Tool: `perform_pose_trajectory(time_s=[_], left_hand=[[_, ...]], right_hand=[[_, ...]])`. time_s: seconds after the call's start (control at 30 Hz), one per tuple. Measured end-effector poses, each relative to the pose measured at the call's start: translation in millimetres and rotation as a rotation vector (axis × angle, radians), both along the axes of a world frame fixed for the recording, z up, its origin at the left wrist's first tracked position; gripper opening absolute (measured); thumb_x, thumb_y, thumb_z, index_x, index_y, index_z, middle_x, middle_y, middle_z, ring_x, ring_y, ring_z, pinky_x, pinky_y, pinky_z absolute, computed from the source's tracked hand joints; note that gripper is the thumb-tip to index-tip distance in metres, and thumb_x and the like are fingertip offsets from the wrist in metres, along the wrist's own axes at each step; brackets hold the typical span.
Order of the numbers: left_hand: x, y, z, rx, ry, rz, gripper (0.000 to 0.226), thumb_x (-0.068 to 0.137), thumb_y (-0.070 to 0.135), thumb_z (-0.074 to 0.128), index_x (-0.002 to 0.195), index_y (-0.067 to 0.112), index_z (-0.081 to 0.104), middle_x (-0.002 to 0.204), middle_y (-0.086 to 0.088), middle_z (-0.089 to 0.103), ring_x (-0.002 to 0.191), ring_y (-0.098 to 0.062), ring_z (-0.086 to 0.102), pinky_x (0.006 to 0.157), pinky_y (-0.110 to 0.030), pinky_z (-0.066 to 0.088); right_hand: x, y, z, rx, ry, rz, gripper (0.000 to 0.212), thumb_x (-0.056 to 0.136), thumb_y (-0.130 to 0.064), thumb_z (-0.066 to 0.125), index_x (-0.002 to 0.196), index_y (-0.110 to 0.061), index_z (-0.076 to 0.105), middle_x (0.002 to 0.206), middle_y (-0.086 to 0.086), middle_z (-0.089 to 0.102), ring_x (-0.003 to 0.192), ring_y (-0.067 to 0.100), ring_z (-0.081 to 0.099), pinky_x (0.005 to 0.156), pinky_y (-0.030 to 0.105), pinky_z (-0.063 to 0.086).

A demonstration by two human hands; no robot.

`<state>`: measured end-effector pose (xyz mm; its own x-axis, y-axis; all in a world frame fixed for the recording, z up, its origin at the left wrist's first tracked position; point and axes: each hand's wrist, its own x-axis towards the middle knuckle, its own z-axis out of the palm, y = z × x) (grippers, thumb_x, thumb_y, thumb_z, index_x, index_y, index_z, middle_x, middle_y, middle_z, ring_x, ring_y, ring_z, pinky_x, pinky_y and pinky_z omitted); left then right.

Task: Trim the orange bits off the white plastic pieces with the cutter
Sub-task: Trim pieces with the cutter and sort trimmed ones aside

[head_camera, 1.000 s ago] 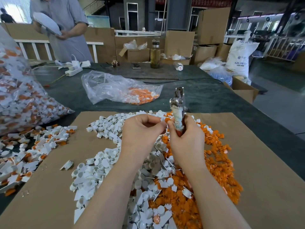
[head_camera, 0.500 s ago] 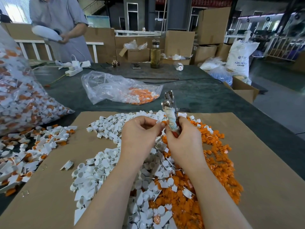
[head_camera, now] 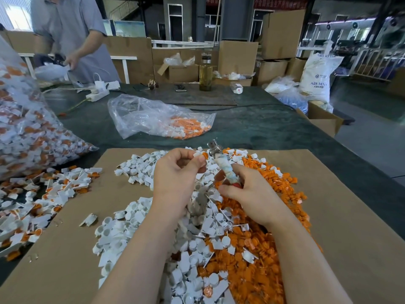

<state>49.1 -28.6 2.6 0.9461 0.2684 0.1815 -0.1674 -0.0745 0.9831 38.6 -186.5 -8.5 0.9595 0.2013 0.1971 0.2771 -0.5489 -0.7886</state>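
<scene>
My left hand (head_camera: 175, 178) pinches a small white plastic piece with an orange bit (head_camera: 202, 155) between thumb and fingertips. My right hand (head_camera: 247, 194) grips the cutter (head_camera: 221, 165) by its cloth-wrapped handles, and the metal jaws point up and left, right beside the orange bit. Under both hands a cardboard sheet (head_camera: 341, 216) carries a heap of trimmed white pieces (head_camera: 122, 233) on the left and a heap of cut orange bits (head_camera: 258, 275) on the right.
A big clear bag of untrimmed pieces (head_camera: 26, 132) leans at the left, with loose untrimmed pieces (head_camera: 43, 198) spilled below it. A nearly flat plastic bag with orange bits (head_camera: 162, 119) lies on the green table beyond. A person in grey stands at the far left; boxes and a bottle (head_camera: 206, 73) are behind.
The cutter has tilted from upright toward the left, bringing its jaws to the piece. My left hand has lifted the piece slightly and my right hand has shifted down and right.
</scene>
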Motion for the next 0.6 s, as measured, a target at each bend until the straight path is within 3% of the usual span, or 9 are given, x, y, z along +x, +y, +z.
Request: perform_pose_trajectory(time_s=[0.1, 0.17, 0.23, 0.3, 0.47, 0.6], left_hand=[[2.2, 4.7, 0.2, -0.018, -0.012, -0.012, 0.012, 0.089, 0.011, 0.071, 0.08, 0.016, 0.066, 0.061, 0.011, 0.07, 0.065, -0.004, 0.071, 0.067, -0.018, 0.053], [3.1, 6.9, 0.5, -0.016, -0.022, -0.021, 0.012, 0.089, 0.01, 0.071, 0.079, 0.016, 0.066, 0.06, 0.011, 0.07, 0.065, -0.005, 0.07, 0.071, -0.022, 0.053], [3.2, 8.0, 1.1, -0.021, -0.034, -0.035, 0.013, 0.089, 0.009, 0.071, 0.079, 0.016, 0.065, 0.06, 0.011, 0.069, 0.064, -0.005, 0.07, 0.072, -0.024, 0.053], [3.3, 9.2, 1.3, -0.039, -0.039, -0.046, 0.013, 0.089, 0.009, 0.07, 0.079, 0.016, 0.065, 0.061, 0.01, 0.069, 0.066, -0.008, 0.071, 0.075, -0.026, 0.056], [3.1, 10.7, 1.5, -0.072, -0.043, -0.062, 0.013, 0.089, 0.007, 0.069, 0.08, 0.015, 0.066, 0.064, 0.008, 0.07, 0.065, -0.006, 0.07, 0.071, -0.021, 0.054], [3.4, 10.0, 1.7, -0.097, -0.047, -0.068, 0.014, 0.09, 0.006, 0.068, 0.079, 0.015, 0.066, 0.064, 0.008, 0.071, 0.064, -0.006, 0.069, 0.069, -0.019, 0.055]], right_hand=[[-1.7, -0.2, 1.3, 0.025, 0.041, 0.063, 0.011, 0.088, -0.021, 0.067, 0.085, -0.02, 0.057, 0.073, -0.007, 0.056, 0.059, 0.002, 0.054, 0.054, 0.016, 0.043], [-2.0, 0.2, 1.7, 0.013, 0.048, 0.093, 0.01, 0.089, -0.02, 0.068, 0.087, -0.018, 0.058, 0.076, -0.002, 0.059, 0.06, 0.005, 0.055, 0.055, 0.021, 0.045], [-2.1, 1.0, 1.5, -0.009, 0.046, 0.107, 0.01, 0.089, -0.021, 0.067, 0.092, -0.013, 0.06, 0.081, 0.005, 0.062, 0.067, 0.016, 0.057, 0.063, 0.034, 0.047], [-1.5, 1.7, 0.1, -0.005, 0.044, 0.112, 0.008, 0.09, -0.019, 0.065, 0.093, -0.014, 0.06, 0.08, 0.004, 0.061, 0.067, 0.016, 0.056, 0.065, 0.038, 0.047], [1.0, 4.0, -4.9, -0.041, -0.007, 0.08, 0.007, 0.089, -0.016, 0.063, 0.093, -0.021, 0.063, 0.082, -0.004, 0.062, 0.07, 0.007, 0.057, 0.06, 0.021, 0.045], [2.2, 6.4, -6.8, -0.058, -0.038, 0.065, 0.011, 0.088, -0.01, 0.062, 0.093, -0.019, 0.065, 0.082, -0.005, 0.063, 0.073, 0.009, 0.057, 0.06, 0.02, 0.045]])
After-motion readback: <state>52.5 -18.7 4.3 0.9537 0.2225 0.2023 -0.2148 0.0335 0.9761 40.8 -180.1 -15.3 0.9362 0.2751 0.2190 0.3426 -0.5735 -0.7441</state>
